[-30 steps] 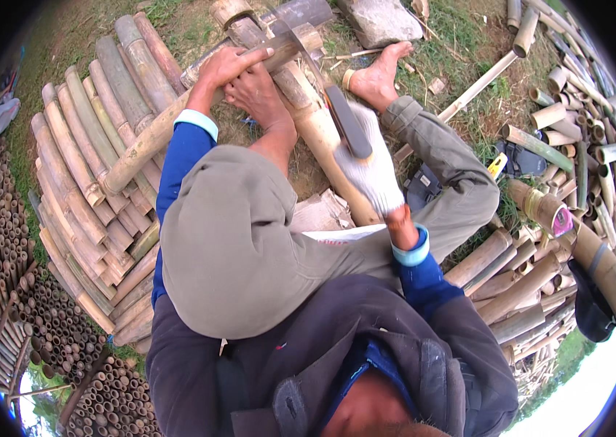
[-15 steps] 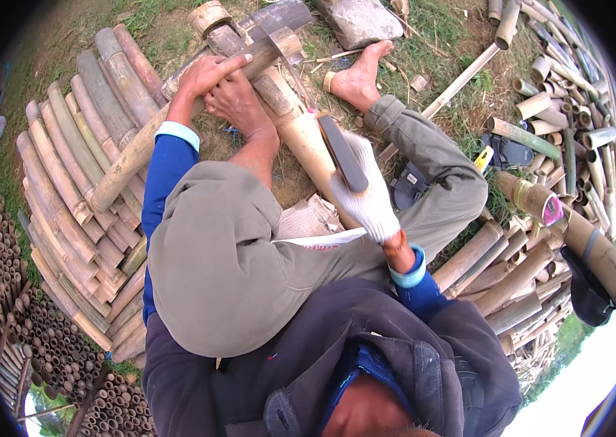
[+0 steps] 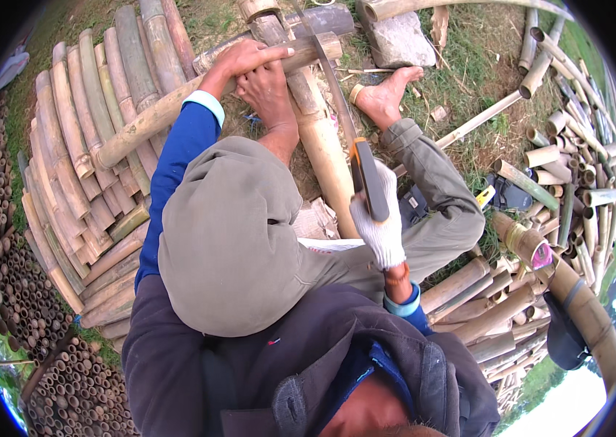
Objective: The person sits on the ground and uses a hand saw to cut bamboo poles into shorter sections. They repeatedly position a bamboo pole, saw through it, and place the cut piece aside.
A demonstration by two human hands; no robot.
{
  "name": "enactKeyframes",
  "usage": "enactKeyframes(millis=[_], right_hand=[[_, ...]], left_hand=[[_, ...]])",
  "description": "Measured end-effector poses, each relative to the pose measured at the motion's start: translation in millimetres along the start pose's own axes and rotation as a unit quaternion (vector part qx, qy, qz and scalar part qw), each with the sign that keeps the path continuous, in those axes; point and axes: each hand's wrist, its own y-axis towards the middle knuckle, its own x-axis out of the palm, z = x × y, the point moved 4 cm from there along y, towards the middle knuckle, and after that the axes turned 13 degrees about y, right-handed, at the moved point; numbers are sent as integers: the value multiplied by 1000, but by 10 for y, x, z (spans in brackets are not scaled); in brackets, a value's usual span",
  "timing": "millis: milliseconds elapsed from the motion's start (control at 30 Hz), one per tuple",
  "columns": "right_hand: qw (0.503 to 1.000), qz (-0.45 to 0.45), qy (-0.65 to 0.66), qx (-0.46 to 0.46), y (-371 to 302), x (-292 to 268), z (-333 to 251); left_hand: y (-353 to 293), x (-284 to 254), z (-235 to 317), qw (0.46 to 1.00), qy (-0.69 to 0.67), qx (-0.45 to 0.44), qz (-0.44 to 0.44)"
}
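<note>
A bamboo pole (image 3: 149,125) lies slantwise across a thicker bamboo beam (image 3: 328,156). My left hand (image 3: 241,60), bare below a blue sleeve, is closed over the pole, its index finger stretched along it. Just beside that hand, my bare left foot (image 3: 268,91) presses on the pole. In a white knitted glove, my right hand (image 3: 381,231) grips the black and orange handle of a hand saw (image 3: 371,186). The saw's blade (image 3: 338,95) crosses the pole close to its right end. How deep the blade sits in the bamboo, I cannot tell.
Bamboo lengths are stacked at left (image 3: 68,153), and cut pieces (image 3: 577,167) are heaped at right. A stone (image 3: 399,40) lies beyond my right foot (image 3: 382,102). Black footwear (image 3: 510,195) and a yellow-handled tool (image 3: 486,195) lie right of my knee.
The saw has come slightly toward me across the pole, with my right hand on its handle. My left hand and foot keep their place on the pole. The whole view has shifted a little.
</note>
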Motion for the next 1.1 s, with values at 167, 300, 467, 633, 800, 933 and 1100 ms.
enactKeyframes(millis=[167, 300, 467, 633, 800, 933, 1100], right_hand=[[999, 0, -32, -38, 218, -44, 55], [1000, -11, 2, -12, 1390, 306, 460], [998, -13, -47, 39, 0, -72, 205], [994, 16, -27, 106, 83, -158, 365], [995, -23, 21, 96, 1427, 301, 140], [998, -1, -65, -16, 112, 23, -29], [996, -6, -61, 59, 140, -122, 330]], left_hand=[[97, 98, -64, 999, 10, -26, 22], [83, 72, 67, 999, 17, -21, 23], [-29, -10, -47, 998, 29, -26, 50], [47, 67, 69, 998, 29, -29, 46], [34, 58, 59, 998, 21, -58, 30], [-100, -122, 30, 997, 34, -65, 19], [-52, -39, 176, 999, 20, -37, 33]])
